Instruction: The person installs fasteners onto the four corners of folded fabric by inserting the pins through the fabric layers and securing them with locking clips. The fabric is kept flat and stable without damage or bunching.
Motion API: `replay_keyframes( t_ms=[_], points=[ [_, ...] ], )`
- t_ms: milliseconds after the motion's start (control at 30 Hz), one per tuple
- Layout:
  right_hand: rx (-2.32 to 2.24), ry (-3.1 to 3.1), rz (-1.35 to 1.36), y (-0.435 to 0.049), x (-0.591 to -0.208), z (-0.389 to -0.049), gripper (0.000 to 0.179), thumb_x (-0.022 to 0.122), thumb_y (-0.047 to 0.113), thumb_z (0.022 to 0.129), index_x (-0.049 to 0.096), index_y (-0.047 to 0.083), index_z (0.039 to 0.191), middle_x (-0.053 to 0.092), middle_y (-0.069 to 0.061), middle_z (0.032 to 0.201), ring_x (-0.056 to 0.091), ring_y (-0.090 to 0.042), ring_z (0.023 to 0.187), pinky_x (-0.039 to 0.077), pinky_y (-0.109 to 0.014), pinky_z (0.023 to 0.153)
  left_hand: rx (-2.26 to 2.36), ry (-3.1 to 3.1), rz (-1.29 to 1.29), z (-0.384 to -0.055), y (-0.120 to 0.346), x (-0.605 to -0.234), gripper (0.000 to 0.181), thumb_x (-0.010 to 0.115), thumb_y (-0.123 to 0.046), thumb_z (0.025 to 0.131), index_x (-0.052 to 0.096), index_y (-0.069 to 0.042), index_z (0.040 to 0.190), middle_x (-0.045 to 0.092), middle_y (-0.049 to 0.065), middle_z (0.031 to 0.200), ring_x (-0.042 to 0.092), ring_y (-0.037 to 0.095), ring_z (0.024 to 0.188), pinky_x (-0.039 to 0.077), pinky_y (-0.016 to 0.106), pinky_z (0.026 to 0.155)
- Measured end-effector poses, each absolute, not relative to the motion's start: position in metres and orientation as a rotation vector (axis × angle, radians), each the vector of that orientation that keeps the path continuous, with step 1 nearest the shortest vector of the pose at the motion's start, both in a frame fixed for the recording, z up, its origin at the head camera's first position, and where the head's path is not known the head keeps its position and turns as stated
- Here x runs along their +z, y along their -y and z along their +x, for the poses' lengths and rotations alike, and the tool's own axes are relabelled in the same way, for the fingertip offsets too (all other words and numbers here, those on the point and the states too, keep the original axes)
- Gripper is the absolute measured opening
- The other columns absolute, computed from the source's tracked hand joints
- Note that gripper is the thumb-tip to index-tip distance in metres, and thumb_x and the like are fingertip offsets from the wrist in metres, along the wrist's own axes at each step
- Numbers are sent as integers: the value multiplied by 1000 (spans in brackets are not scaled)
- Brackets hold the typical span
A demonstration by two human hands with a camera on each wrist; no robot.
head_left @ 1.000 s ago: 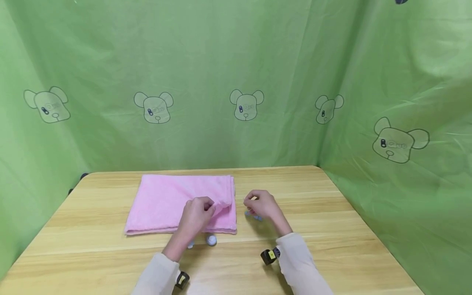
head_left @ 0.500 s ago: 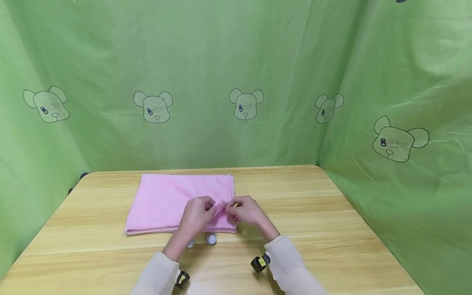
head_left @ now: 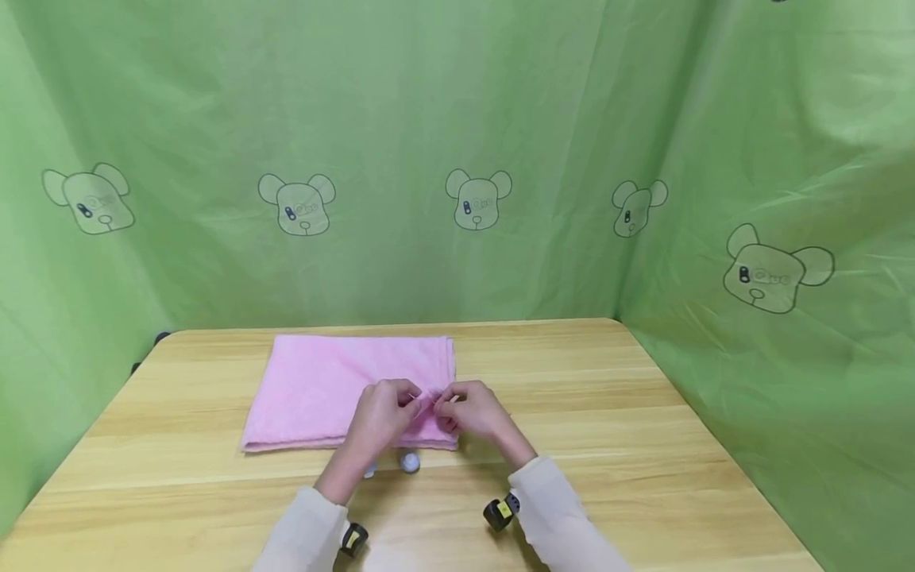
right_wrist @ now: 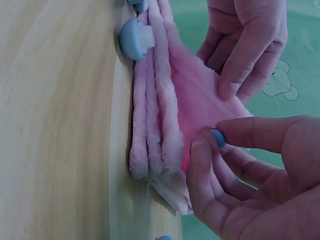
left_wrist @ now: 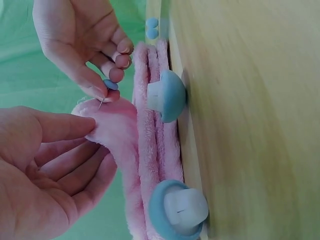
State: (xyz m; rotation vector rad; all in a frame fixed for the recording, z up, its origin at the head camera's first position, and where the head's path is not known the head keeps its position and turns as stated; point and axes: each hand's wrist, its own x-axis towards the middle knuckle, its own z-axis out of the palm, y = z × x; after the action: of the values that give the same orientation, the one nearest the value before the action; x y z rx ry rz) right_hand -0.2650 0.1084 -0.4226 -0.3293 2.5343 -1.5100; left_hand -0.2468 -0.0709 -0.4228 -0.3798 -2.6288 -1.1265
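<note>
A folded pink fleece blanket point(head_left: 314, 389) lies on the table. My left hand point(head_left: 379, 409) pinches a raised fold of its top layer near the right end, thumb against fingertips. Across from it, my right hand point(head_left: 472, 409) pinches a small pin point(left_wrist: 110, 84) by its round blue head; the thin metal point reaches down to the lifted cloth edge. In the right wrist view the blue pin head point(right_wrist: 218, 138) shows between thumb and forefinger, its needle hidden. By the blanket's near edge sit two mushroom-shaped fasteners, blue caps with white stems, one point(left_wrist: 173, 96) further along than the other point(left_wrist: 185, 210).
Two small blue round pieces point(left_wrist: 152, 28) lie on the wooden table point(head_left: 615, 477) past the blanket's right end. Green curtains point(head_left: 386, 262) with bear-head prints hang behind and at both sides. Black wrist cameras point(head_left: 498, 514) sit below the sleeves.
My right hand has moved left from beside the blanket to the lifted fold, bringing the pin to the cloth. The left hand stays put, holding the fold.
</note>
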Motion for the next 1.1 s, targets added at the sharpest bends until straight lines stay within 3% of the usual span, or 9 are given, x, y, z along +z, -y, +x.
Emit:
replay_keyframes(
  t_ms=[233, 733, 1100],
  points=[
    [-1540, -2489, -334, -109, -421, -265, 12, 67, 3, 90, 72, -8, 94, 72, -20, 82, 67, -20, 66, 61, -34, 64, -1116, 2606, -361, -246, 70, -422, 8, 78, -7, 85, 78, -6, 93, 78, 8, 86, 73, 23, 78, 59, 39, 74],
    [-1628, -2415, -329, -107, -422, -266, 14, 67, 3, 92, 70, -10, 95, 71, -21, 80, 64, -16, 62, 60, -33, 61, -1126, 2507, -389, -246, 67, -422, 10, 78, -2, 83, 79, -6, 92, 79, 8, 88, 75, 24, 82, 61, 39, 76],
    [-1697, -2222, -324, -110, -421, -265, 22, 66, 6, 93, 65, -10, 108, 72, -26, 103, 72, -25, 84, 62, -39, 81, -1132, 2484, -376, -244, 65, -421, 16, 78, 7, 77, 78, -8, 83, 79, 6, 82, 74, 20, 77, 61, 36, 72]
  ],
)
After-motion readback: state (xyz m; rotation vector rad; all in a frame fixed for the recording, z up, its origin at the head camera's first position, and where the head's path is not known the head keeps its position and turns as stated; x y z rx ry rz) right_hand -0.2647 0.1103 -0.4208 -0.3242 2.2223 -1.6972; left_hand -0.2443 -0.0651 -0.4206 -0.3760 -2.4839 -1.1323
